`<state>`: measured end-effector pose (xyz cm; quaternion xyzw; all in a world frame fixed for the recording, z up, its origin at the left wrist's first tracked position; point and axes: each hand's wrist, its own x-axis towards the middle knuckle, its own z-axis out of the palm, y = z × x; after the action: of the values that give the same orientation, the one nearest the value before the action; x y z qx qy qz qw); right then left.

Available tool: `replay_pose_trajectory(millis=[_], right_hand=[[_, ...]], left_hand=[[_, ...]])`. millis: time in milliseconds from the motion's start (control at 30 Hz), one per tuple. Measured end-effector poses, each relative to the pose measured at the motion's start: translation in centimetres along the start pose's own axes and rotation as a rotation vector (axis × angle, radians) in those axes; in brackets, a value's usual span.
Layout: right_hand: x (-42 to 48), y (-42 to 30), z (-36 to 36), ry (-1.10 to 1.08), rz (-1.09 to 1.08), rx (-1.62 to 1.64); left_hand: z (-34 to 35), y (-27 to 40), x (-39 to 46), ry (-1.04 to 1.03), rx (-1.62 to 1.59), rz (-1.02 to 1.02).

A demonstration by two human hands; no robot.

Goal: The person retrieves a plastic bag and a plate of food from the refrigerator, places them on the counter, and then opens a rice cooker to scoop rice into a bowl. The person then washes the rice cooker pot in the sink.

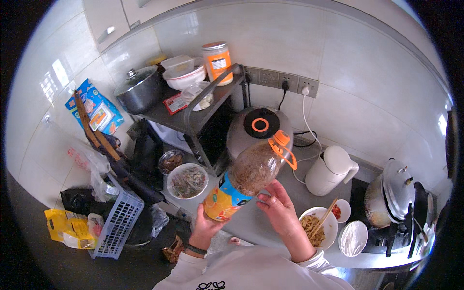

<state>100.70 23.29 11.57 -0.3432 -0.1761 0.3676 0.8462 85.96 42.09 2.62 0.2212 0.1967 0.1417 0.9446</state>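
A large plastic bottle point(250, 170) with an orange cap point(281, 137) and an orange carry loop is held tilted, its neck up and to the right. Fine brown contents fill much of it, and a blue and orange label wraps its lower part. My left hand point(210, 225) grips the bottle round its base. Just below the bottle's shoulder is my right hand point(278, 204), fingers apart and slightly bent; whether a fingertip touches the plastic is hard to tell. Behind the bottle stands a rounded grey cooker point(235, 127) with an orange ring on its lid.
A bowl of food point(331, 235) with chopsticks point(322, 221) stands right, near a white kettle point(328, 174) and a pressure cooker point(391, 195). Film-covered food point(187, 181) sits left. A metal rack point(217, 108) carries a pot point(139, 88) and a jar point(217, 61). A plastic basket point(119, 221) is lower left.
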Motion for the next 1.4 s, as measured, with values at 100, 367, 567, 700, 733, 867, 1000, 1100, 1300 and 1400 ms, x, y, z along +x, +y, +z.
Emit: replay_pose_trajectory(millis=[100, 367, 567, 700, 733, 867, 1000, 1100, 1300, 1400], right_hand=[[0.6, 1.1, -0.5, -0.037, -0.008, -0.130], [1.4, 4.1, -0.1, -0.181, -0.074, -0.529], [1.9, 3.6, 2.2, -0.167, -0.110, -0.736], [1.7, 3.2, 3.3, -0.134, -0.156, -0.938], [3.1, 3.6, 2.3, -0.102, -0.139, -0.902], [3.5, 3.5, 2.3, -0.054, -0.173, -0.872], [3.0, 3.5, 2.1, -0.066, -0.138, -0.820], [2.8, 4.3, 1.9, -0.050, -0.144, -0.871], [1.8, 4.7, -0.1, -0.024, -0.096, -0.769], [1.5, 5.8, -0.8, -0.032, -0.093, -0.871]], left_hand=[[-0.6, -1.3, 0.1, -0.150, -0.288, -0.142], [1.1, -3.3, 0.2, -0.265, -0.490, -0.355], [2.6, -3.6, -0.2, -0.328, -0.675, -0.469], [3.4, -3.3, -0.1, -0.325, -0.551, -0.380], [3.0, -3.4, 1.2, -0.339, -0.593, -0.431], [1.8, -4.0, 2.4, -0.403, -0.440, -0.369], [1.2, -4.1, 2.3, -0.418, -0.464, -0.404], [1.5, -3.4, 1.6, -0.309, -0.280, -0.390], [-0.7, -2.7, 1.4, -0.109, 0.557, -0.047], [2.7, -0.7, -1.2, -0.294, 1.134, 0.331]])
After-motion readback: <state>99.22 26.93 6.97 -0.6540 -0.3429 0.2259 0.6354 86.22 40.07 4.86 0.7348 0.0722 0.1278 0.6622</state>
